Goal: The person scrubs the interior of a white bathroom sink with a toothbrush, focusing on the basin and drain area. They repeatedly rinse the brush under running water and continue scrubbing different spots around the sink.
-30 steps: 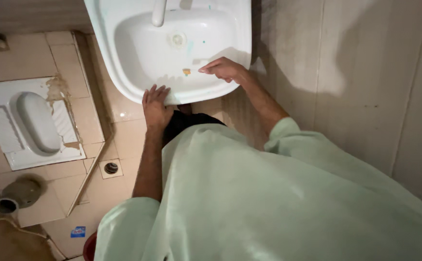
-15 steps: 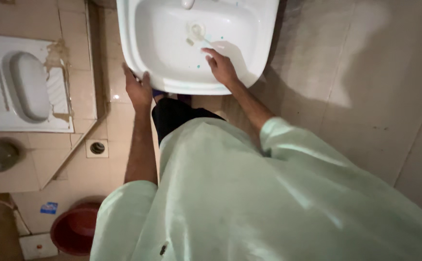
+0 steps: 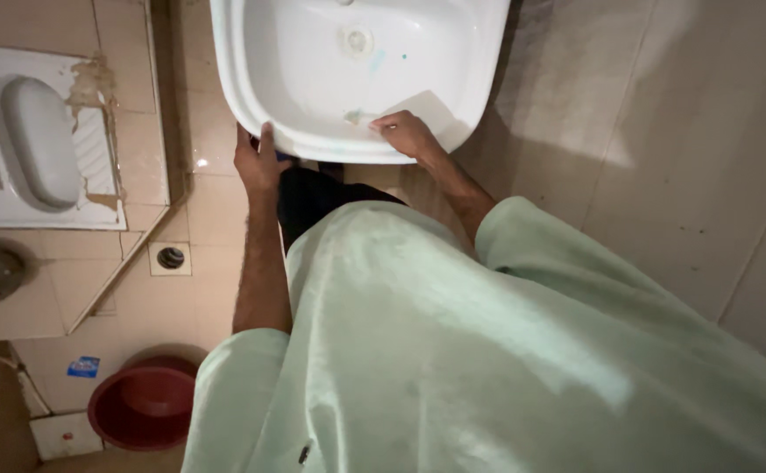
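I am pressing my right hand (image 3: 407,134), fingers together and curled, against the near inner wall of the white basin (image 3: 251,88); a small smear (image 3: 354,116) lies just left of my fingertips. My left hand (image 3: 258,162) is gripping the front rim.

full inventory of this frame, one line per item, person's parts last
wash basin: 1, white, top centre, drain in bowl
small scrap: 1, pale, in the basin at the right fingertips
squat toilet pan: 1, white, floor at left
floor drain: 1, round, floor tile at left
red tub: 1, bottom left floor
blue wrapper: 1, floor beside the tub
left hand: 1, gripping the basin's front rim
right hand: 1, inside the basin near its front edge
pale green garment: 1, fills the lower frame
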